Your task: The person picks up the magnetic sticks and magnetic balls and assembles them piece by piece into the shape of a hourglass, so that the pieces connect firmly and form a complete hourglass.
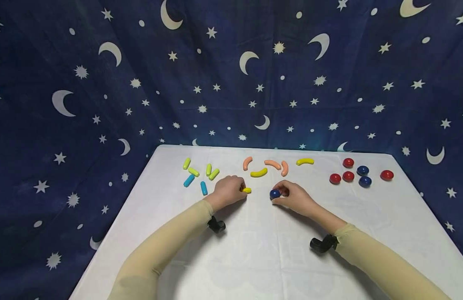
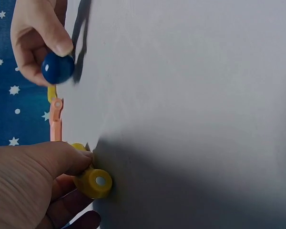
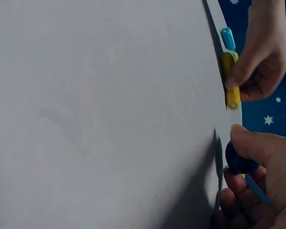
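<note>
Two items in hand. Item one: a blue ball point(image 1: 274, 194), held over the near middle of the table by my right hand point(image 1: 296, 198), thumb against one side and fingers round the other; a round thing would likely roll away from a looser hold. Whether it touches the cloth, I cannot tell. Item two: a yellow piece point(image 1: 247, 190), to the left of the ball and apart from it, pinched between the thumb and fingers of my left hand point(image 1: 228, 191). One end pokes out past my fingertips, since the piece is longer than my grip needs.

Just beyond: three orange curved pieces point(image 1: 272, 164) and two yellow curved pieces point(image 1: 259, 172), loosely mixed in one row, perhaps because their shapes match.

To the left: four green sticks point(image 1: 193, 171) and two blue sticks point(image 1: 204, 188), the blue ones nearer me.

To the right: four red balls point(image 1: 335, 178) and two more blue balls point(image 1: 365, 181), set together, it seems, as like with like, one red a little apart.

Beneath all: a table point(image 1: 242, 266) under white cloth, its middle giving both hands room. Behind: a dark blue curtain point(image 1: 216, 75) of moons and stars.
</note>
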A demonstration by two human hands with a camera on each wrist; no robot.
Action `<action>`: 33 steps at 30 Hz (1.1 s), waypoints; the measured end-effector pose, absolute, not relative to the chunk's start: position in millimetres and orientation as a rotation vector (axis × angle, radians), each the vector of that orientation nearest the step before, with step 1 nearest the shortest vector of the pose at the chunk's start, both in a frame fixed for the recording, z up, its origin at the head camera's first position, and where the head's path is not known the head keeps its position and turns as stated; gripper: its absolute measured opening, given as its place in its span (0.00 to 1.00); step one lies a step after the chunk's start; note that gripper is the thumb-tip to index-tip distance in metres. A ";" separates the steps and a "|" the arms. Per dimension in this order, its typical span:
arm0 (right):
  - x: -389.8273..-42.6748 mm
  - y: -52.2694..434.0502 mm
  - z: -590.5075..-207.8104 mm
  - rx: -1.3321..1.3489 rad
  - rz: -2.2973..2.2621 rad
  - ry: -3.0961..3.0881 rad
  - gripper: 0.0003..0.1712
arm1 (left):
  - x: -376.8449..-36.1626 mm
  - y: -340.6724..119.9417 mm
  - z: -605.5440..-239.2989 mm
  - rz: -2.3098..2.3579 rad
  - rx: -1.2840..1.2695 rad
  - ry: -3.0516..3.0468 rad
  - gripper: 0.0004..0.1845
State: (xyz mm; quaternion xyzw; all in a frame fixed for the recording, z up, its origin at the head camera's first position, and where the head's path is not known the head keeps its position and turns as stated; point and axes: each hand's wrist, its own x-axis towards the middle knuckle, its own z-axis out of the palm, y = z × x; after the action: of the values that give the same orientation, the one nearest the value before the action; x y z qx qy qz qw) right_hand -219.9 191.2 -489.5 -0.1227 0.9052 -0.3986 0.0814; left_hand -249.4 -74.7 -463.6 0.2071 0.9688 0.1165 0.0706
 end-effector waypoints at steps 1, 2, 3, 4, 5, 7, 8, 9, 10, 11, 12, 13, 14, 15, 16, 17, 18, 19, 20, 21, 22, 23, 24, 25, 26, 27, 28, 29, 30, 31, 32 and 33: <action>-220.6 187.9 -489.7 -0.379 -1.175 2.711 0.26 | -249.3 -73.7 -463.8 0.350 0.623 2.915 0.08; -221.8 184.8 -490.3 -0.386 -1.167 2.712 0.26 | -249.2 -72.5 -463.9 0.350 0.624 2.914 0.08; -222.6 181.9 -490.6 -0.388 -1.162 2.712 0.25 | -249.1 -71.4 -463.9 0.349 0.625 2.914 0.08; -223.6 179.2 -490.8 -0.392 -1.159 2.713 0.25 | -248.9 -70.2 -463.8 0.351 0.628 2.913 0.09; -224.7 176.9 -491.2 -0.395 -1.155 2.715 0.25 | -248.7 -69.0 -463.7 0.350 0.632 2.911 0.09; -226.6 172.8 -491.4 -0.406 -1.148 2.719 0.25 | -248.5 -66.9 -463.5 0.357 0.638 2.905 0.09; -227.4 170.8 -491.3 -0.414 -1.146 2.722 0.25 | -248.4 -66.0 -463.4 0.357 0.639 2.902 0.10; -228.0 169.0 -490.7 -0.420 -1.145 2.726 0.25 | -248.3 -65.1 -463.4 0.354 0.640 2.899 0.10; -228.7 167.5 -490.7 -0.428 -1.147 2.727 0.25 | -248.2 -64.5 -463.5 0.351 0.639 2.897 0.10; -229.4 166.0 -491.0 -0.438 -1.139 2.731 0.25 | -248.2 -63.8 -463.6 0.348 0.637 2.895 0.10; -230.1 164.7 -491.1 -0.448 -1.131 2.736 0.25 | -248.2 -63.2 -463.8 0.344 0.635 2.895 0.10; -230.5 163.6 -491.1 -0.454 -1.127 2.737 0.24 | -248.1 -62.7 -463.8 0.337 0.634 2.896 0.10; -231.0 162.7 -491.2 -0.461 -1.122 2.741 0.24 | -248.1 -62.3 -463.9 0.333 0.632 2.897 0.10; -231.3 161.9 -491.3 -0.460 -1.122 2.742 0.24 | -248.1 -62.0 -464.0 0.329 0.631 2.899 0.10; -231.5 161.2 -491.7 -0.463 -1.121 2.743 0.24 | -248.1 -61.8 -464.2 0.326 0.629 2.901 0.10; -231.6 160.6 -491.9 -0.470 -1.118 2.747 0.24 | -248.1 -61.6 -464.2 0.322 0.629 2.902 0.10; -231.5 160.0 -491.7 -0.472 -1.121 2.748 0.24 | -248.1 -61.5 -464.4 0.319 0.629 2.902 0.10; -231.5 159.3 -491.8 -0.477 -1.124 2.748 0.24 | -248.1 -61.5 -464.2 0.318 0.628 2.901 0.10; -231.4 158.6 -491.9 -0.483 -1.126 2.748 0.23 | -248.1 -61.5 -464.1 0.323 0.628 2.899 0.10; -231.7 158.1 -492.6 -0.485 -1.131 2.746 0.23 | -248.0 -61.5 -463.8 0.328 0.629 2.897 0.11; -231.6 157.5 -492.7 -0.490 -1.135 2.744 0.23 | -247.9 -61.5 -463.5 0.335 0.632 2.895 0.11; -231.7 157.0 -493.0 -0.491 -1.137 2.742 0.23 | -247.7 -61.3 -463.0 0.341 0.635 2.893 0.11; -231.6 156.6 -493.2 -0.488 -1.142 2.740 0.23 | -247.5 -61.1 -462.7 0.347 0.638 2.890 0.11; -231.6 156.2 -493.4 -0.486 -1.143 2.740 0.23 | -247.2 -60.8 -462.2 0.353 0.641 2.889 0.11; -231.7 156.0 -493.8 -0.484 -1.143 2.740 0.23 | -247.0 -60.5 -461.9 0.359 0.644 2.887 0.11; -231.7 155.8 -493.9 -0.482 -1.143 2.741 0.23 | -246.8 -60.1 -461.8 0.360 0.647 2.887 0.11; -231.4 155.5 -493.8 -0.479 -1.144 2.742 0.24 | -246.5 -59.7 -461.5 0.359 0.646 2.885 0.11; -231.5 155.5 -494.0 -0.478 -1.143 2.744 0.24 | -246.4 -59.3 -461.8 0.359 0.644 2.884 0.11; -231.4 155.5 -494.3 -0.477 -1.143 2.745 0.24 | -246.3 -58.9 -461.9 0.361 0.644 2.881 0.11; -231.3 155.6 -494.1 -0.475 -1.145 2.745 0.24 | -245.9 -58.6 -461.8 0.365 0.644 2.880 0.11; -231.4 155.8 -494.2 -0.476 -1.148 2.744 0.24 | -245.8 -58.4 -462.1 0.368 0.645 2.877 0.11; -231.4 155.9 -494.2 -0.478 -1.152 2.743 0.24 | -245.5 -58.2 -462.0 0.368 0.647 2.875 0.11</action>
State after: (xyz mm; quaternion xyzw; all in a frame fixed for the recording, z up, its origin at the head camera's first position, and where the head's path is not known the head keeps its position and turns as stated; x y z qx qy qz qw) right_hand -231.4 155.9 -494.2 -0.1584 0.9085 -0.3813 0.0641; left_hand -245.5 -58.2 -462.0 0.2171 0.9645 0.1234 0.0859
